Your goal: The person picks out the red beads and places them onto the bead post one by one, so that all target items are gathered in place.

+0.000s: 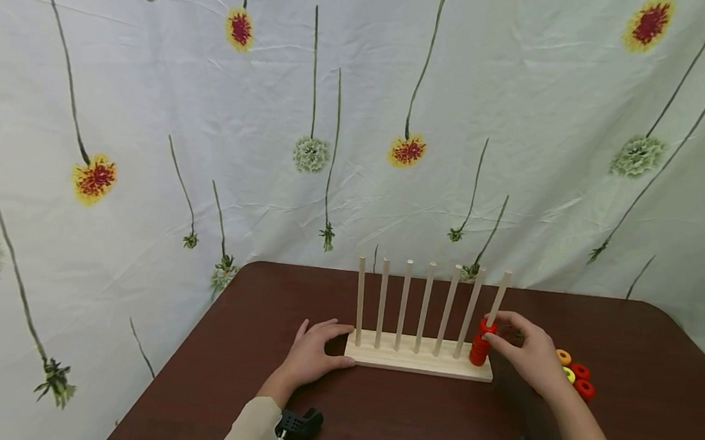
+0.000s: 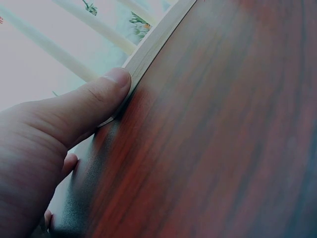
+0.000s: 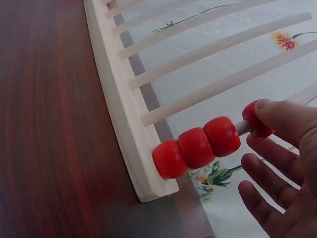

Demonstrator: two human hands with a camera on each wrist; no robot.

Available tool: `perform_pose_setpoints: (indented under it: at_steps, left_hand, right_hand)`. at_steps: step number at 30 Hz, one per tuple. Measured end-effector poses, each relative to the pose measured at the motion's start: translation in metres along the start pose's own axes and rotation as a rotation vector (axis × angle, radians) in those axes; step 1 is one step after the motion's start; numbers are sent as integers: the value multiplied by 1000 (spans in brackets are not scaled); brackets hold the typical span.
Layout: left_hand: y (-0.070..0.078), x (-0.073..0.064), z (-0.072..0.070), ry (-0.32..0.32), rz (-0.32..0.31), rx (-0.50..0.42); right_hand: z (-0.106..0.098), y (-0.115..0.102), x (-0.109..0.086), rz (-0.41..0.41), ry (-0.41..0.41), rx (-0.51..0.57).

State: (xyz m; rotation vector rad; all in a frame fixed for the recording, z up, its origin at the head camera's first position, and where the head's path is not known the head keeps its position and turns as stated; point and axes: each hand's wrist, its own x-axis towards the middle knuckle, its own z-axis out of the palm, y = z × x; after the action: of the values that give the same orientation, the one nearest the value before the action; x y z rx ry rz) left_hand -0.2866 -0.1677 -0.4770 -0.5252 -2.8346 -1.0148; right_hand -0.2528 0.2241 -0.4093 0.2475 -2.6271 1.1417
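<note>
A pale wooden peg board (image 1: 416,363) with several upright pegs stands on the dark table. At its left end my left hand (image 1: 309,360) holds the board, the thumb (image 2: 106,91) against the front edge and the fingers round the end. My right hand (image 1: 533,355) pinches a red bead (image 3: 252,118) between thumb and index finger. That bead is threaded on the rightmost peg (image 1: 499,297), partway down. Below it, three red beads (image 3: 194,148) sit stacked against the base, with a short gap of bare peg between. The other right fingers are spread and touch nothing.
Loose beads lie on the dark table (image 1: 411,425) to the right of my right hand: an orange bead (image 1: 562,357), a yellow bead (image 1: 569,375) and red beads (image 1: 584,389). A flowered cloth (image 1: 360,124) hangs behind the table's far edge.
</note>
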Motion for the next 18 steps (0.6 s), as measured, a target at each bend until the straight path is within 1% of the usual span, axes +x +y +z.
perform_pose_setpoints:
  at_steps: [10, 18]
  left_hand:
    - [1, 0, -1, 8, -2, 5]
    - [2, 0, -1, 8, 0, 2]
  right_hand:
    - [4, 8, 1, -22, -37, 9]
    - [4, 9, 1, -18, -48, 12]
